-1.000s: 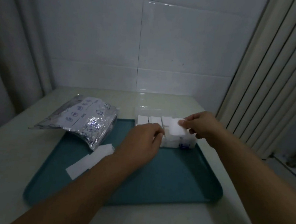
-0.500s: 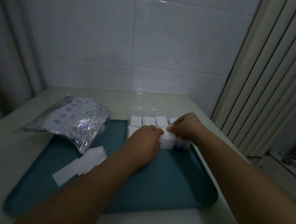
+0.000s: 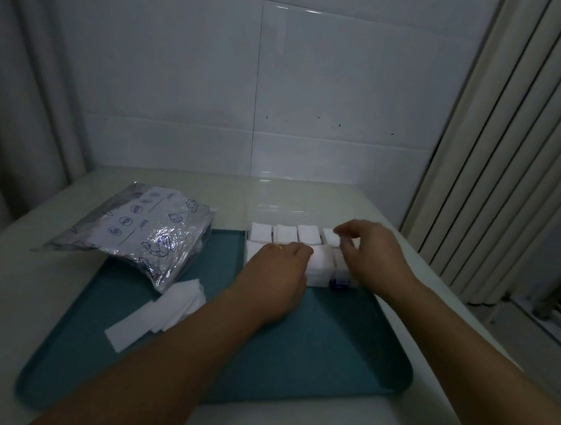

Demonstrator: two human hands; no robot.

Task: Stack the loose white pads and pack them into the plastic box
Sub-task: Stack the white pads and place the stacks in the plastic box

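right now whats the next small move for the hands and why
Probably send the left hand back to the loose white pads on the tray beside the foil bag. The plastic box already holds stacks, and the right hand hovers over it, seemingly empty.

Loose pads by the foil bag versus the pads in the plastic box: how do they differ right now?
The loose pads lie fanned and overlapping, flat on the teal tray, untouched; the pads in the plastic box sit squared up in tidy rows. The left hand rests against the boxed pads and the right hand hovers over them; no hand is near the loose ones. Both are white and look like the same material.
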